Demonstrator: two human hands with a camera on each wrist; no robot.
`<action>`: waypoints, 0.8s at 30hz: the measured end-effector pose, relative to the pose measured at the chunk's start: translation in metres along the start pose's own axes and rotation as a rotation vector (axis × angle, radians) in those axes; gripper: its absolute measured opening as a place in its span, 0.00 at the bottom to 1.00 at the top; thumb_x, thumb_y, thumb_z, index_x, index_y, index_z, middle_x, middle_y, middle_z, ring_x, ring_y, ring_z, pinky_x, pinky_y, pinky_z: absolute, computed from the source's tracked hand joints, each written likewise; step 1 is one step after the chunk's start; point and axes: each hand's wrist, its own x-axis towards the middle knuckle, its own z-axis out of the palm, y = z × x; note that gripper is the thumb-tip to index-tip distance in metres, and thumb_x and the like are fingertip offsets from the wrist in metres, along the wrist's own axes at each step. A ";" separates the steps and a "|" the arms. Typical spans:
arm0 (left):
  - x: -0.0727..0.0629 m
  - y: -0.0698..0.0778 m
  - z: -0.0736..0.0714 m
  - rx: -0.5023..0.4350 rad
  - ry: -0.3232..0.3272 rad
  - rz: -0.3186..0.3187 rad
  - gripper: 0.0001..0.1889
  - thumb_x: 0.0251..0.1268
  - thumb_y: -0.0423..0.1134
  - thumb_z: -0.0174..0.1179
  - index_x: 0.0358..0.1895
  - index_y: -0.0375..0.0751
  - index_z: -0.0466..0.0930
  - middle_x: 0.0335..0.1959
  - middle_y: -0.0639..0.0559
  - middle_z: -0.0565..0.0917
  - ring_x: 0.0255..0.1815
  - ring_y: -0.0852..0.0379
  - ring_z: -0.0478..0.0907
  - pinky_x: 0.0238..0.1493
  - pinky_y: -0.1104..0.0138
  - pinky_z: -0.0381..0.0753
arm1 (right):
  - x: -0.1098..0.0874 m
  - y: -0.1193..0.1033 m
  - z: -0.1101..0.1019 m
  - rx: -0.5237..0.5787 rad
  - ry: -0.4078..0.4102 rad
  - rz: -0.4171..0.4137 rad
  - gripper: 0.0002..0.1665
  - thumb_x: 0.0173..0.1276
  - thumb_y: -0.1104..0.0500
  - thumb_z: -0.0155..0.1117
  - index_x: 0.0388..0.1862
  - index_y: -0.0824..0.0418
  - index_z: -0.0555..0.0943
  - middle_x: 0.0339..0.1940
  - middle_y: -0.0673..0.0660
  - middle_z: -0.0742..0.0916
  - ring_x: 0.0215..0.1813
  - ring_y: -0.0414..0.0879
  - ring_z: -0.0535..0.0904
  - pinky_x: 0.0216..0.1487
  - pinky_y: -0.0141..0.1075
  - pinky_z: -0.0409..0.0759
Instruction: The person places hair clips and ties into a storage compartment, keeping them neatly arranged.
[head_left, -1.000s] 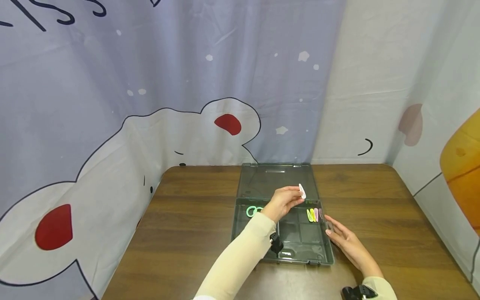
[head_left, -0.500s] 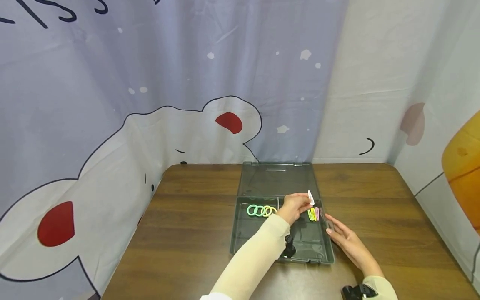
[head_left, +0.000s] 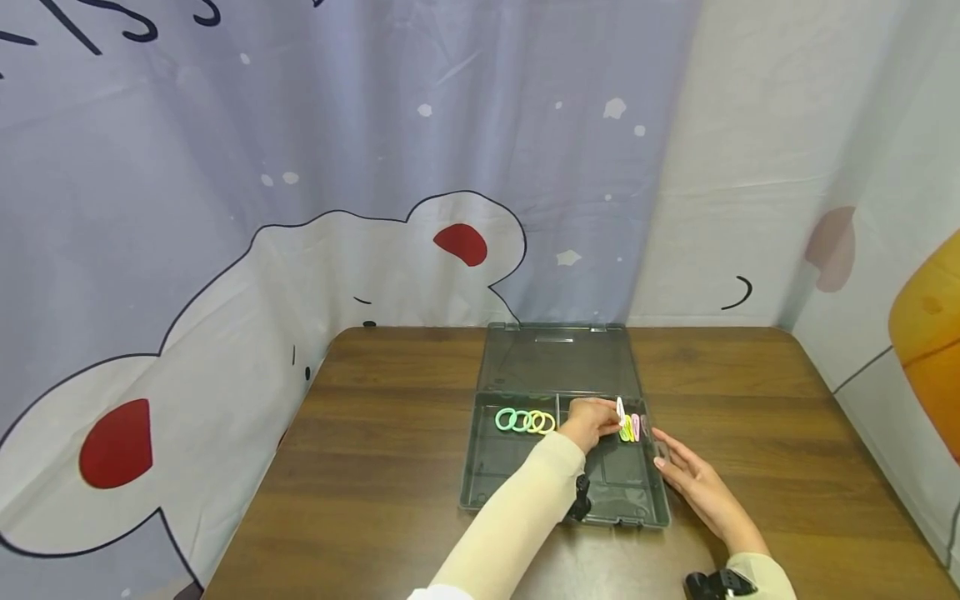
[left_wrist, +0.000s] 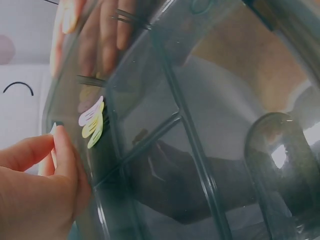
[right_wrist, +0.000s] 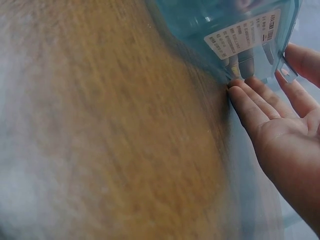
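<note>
My left hand (head_left: 590,422) pinches a white snap hair clip (head_left: 620,407) between thumb and fingertips, over the upper right compartment of a clear grey plastic organizer box (head_left: 487,467). Beside it in that compartment lie several hair clips, among them yellow ones (head_left: 626,430) and a pink one (head_left: 635,427). In the left wrist view only a thin sliver of the white clip shows between the fingers. At the box's right side, my right hand (head_left: 701,492) touches the wall with extended fingers, its thumb by a small tab (right_wrist: 288,73). Several green and yellow rings (head_left: 498,420) lie overlapping in the upper left compartment.
The box's lid (head_left: 558,362) lies folded back toward the curtain (head_left: 390,267) at the table's far edge. Dividers split the box's right half into smaller compartments. A white printed label (right_wrist: 245,35) is on the box's outside. Wooden table (head_left: 382,450) surrounds the box.
My left hand has moved right and down with the white clip, from above the lid's edge to beside the yellow clips. More rings are uncovered. The right hand stays at the box's side.
</note>
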 end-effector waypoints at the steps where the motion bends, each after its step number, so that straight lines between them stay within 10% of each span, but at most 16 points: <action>1: 0.020 -0.015 0.003 0.000 0.001 0.007 0.15 0.39 0.07 0.54 0.28 0.24 0.82 0.25 0.37 0.84 0.22 0.51 0.82 0.26 0.63 0.88 | 0.000 0.000 0.000 -0.003 -0.003 0.000 0.36 0.76 0.55 0.52 0.77 0.61 0.52 0.77 0.69 0.49 0.74 0.64 0.48 0.58 0.20 0.67; 7: 0.148 -0.116 0.025 -0.001 0.056 0.033 0.19 0.30 0.06 0.54 0.23 0.30 0.83 0.20 0.39 0.83 0.19 0.51 0.81 0.18 0.63 0.85 | 0.000 0.000 0.000 -0.001 -0.011 -0.005 0.36 0.76 0.55 0.51 0.77 0.60 0.51 0.77 0.69 0.48 0.75 0.65 0.47 0.57 0.18 0.67; 9: 0.146 -0.115 0.024 -0.004 0.067 0.034 0.19 0.26 0.06 0.53 0.20 0.32 0.82 0.17 0.42 0.81 0.16 0.53 0.80 0.14 0.65 0.83 | 0.000 0.000 0.000 0.001 -0.010 -0.007 0.36 0.76 0.55 0.51 0.77 0.61 0.51 0.77 0.70 0.49 0.74 0.64 0.48 0.56 0.17 0.67; 17: -0.008 0.002 -0.001 0.104 0.166 -0.056 0.17 0.32 0.05 0.54 0.25 0.25 0.82 0.22 0.39 0.83 0.18 0.52 0.78 0.24 0.61 0.87 | 0.000 0.000 0.001 0.014 -0.010 -0.019 0.37 0.76 0.56 0.51 0.77 0.62 0.51 0.76 0.70 0.49 0.74 0.64 0.48 0.56 0.17 0.66; 20: -0.010 0.004 -0.004 0.104 0.187 -0.067 0.16 0.33 0.05 0.55 0.25 0.25 0.82 0.22 0.40 0.83 0.18 0.51 0.78 0.24 0.59 0.87 | 0.000 0.000 0.001 0.011 -0.007 -0.015 0.37 0.76 0.56 0.52 0.77 0.62 0.51 0.77 0.70 0.49 0.74 0.65 0.46 0.56 0.17 0.66; 24: 0.044 -0.039 0.000 0.166 0.207 -0.022 0.16 0.31 0.07 0.59 0.27 0.27 0.81 0.25 0.40 0.83 0.19 0.47 0.81 0.20 0.58 0.86 | 0.000 0.001 0.001 -0.002 -0.003 -0.015 0.36 0.76 0.56 0.52 0.77 0.62 0.51 0.77 0.70 0.49 0.74 0.65 0.46 0.56 0.17 0.66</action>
